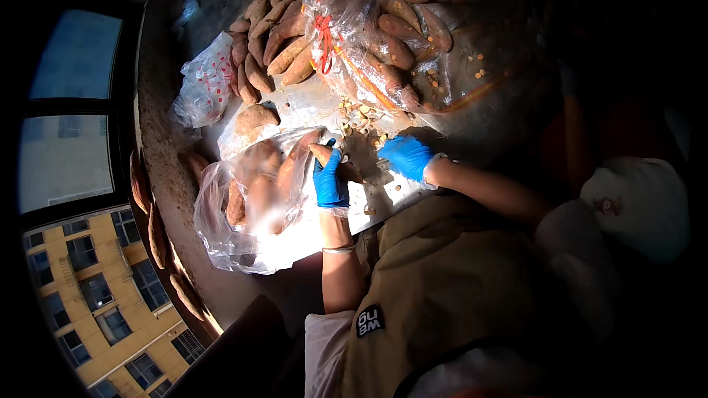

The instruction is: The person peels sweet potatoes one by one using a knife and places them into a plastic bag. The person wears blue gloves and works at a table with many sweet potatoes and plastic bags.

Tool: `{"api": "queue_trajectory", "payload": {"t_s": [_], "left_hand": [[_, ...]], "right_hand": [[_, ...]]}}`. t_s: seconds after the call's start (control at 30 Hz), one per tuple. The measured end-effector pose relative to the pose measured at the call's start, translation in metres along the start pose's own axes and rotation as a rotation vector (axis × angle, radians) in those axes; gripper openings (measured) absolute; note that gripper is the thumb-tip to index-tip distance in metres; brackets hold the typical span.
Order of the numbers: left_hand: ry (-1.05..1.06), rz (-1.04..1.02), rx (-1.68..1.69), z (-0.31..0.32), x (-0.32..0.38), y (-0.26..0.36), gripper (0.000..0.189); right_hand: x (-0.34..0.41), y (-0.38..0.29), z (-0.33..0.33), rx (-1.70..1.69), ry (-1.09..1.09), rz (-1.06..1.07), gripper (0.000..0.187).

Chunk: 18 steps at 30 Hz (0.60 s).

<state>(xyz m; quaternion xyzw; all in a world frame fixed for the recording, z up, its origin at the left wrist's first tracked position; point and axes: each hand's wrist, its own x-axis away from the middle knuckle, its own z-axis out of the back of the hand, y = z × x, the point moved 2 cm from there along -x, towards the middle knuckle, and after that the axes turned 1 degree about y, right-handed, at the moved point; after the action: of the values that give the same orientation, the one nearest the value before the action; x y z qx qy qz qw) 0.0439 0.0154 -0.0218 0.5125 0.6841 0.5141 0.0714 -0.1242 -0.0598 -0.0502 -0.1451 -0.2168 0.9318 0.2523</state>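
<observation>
My left hand (331,179), in a blue glove, grips a sweet potato (349,172) above the sunlit work surface. To its right is my right hand (408,158), also gloved in blue; its fingers are blurred, and whether they hold anything cannot be made out. Small cut slices (362,111) of sweet potato are scattered just beyond both hands. Left of my left hand lies a clear plastic bag (213,232) with several sweet potatoes (236,203) in it.
Many sweet potatoes (298,68) are heaped at the far side, partly under clear plastic with a red tie (323,38). A red-dotted plastic bag (207,80) lies at the left. More sweet potatoes (156,236) line the window ledge. Another person in a pale cap (636,204) is at the right.
</observation>
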Motion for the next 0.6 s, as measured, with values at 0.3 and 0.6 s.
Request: {"api": "queue_trajectory", "payload": {"t_s": [0.3,0.6], "left_hand": [[-0.018,-0.353,-0.504,0.003,0.020,0.007,0.040],[0.038,-0.524,-0.929,-0.008,0.033,0.006,0.020]], "right_hand": [[-0.005,-0.010,-0.030,0.250,-0.130,-0.061,0.021],[0.004,-0.021,0.046,-0.482,0.106,-0.184,0.028]]}}
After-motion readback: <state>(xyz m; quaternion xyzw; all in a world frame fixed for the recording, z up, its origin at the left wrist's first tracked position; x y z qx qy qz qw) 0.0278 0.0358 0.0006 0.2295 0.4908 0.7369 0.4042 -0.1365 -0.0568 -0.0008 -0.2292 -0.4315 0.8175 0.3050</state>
